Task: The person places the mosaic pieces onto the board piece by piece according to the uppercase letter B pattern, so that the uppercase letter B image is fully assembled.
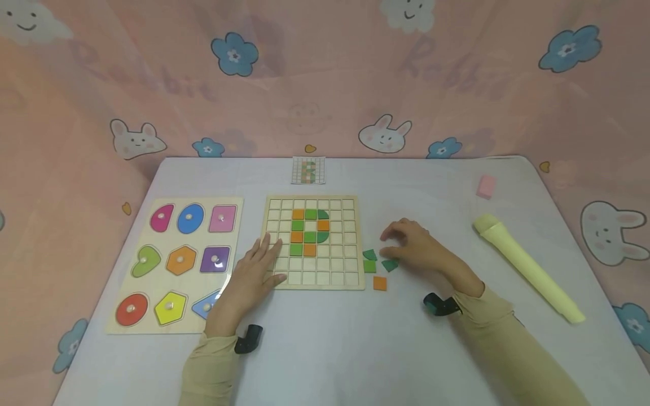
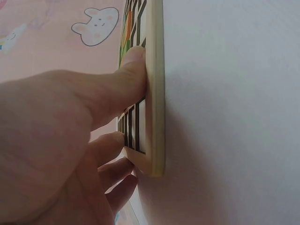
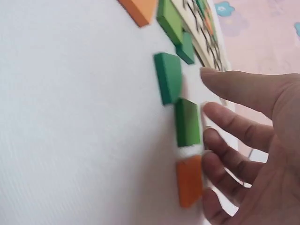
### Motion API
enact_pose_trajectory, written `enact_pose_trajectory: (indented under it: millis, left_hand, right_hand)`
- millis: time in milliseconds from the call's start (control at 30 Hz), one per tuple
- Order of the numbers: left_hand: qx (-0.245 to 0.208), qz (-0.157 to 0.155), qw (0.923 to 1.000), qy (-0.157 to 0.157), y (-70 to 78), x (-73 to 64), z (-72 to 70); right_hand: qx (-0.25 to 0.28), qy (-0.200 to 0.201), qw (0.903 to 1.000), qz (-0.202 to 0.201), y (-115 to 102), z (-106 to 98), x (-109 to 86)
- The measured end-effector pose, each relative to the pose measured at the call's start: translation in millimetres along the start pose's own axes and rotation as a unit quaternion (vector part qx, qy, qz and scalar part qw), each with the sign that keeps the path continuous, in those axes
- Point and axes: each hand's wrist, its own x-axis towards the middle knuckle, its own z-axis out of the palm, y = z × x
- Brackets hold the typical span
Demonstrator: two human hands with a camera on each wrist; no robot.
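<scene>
My left hand [image 1: 251, 273] rests on the lower left corner of a wooden grid board [image 1: 337, 278], fingers spread and thumb [image 2: 133, 70] lying on its front edge. Orange and green tiles [image 1: 310, 250] fill some of the grid's squares in a looped shape. Right of the board my right hand [image 1: 416, 246] hovers low over loose tiles, fingers loosely bent and nothing between them. By its fingertips in the right wrist view lie a dark green rounded tile [image 3: 168, 78], a light green tile [image 3: 187, 123] and an orange tile [image 3: 190, 180]; the head view hides the last two.
A peg puzzle board [image 1: 198, 287] with coloured shapes lies left, partly under my left forearm. A small pattern card [image 1: 308, 171] lies behind the grid board. Towards the right are a pink block [image 1: 486, 186] and a pale yellow stick [image 1: 528, 268]. Another orange tile [image 1: 380, 283] sits nearer me.
</scene>
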Motion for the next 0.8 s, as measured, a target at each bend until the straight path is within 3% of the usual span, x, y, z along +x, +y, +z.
enact_pose_trajectory:
  millis: [467,800]
  left_hand:
    - [-0.003,0.004,1.0,0.001,-1.4,-1.1,0.4]
    - [-0.003,0.002,1.0,0.004,-1.1,-1.3,0.2]
  right_hand:
    - [-0.014,-0.041,0.9985,0.035,0,-23,-16.9]
    - [-0.013,-0.011,0.9998,0.011,3,-18,-16.3]
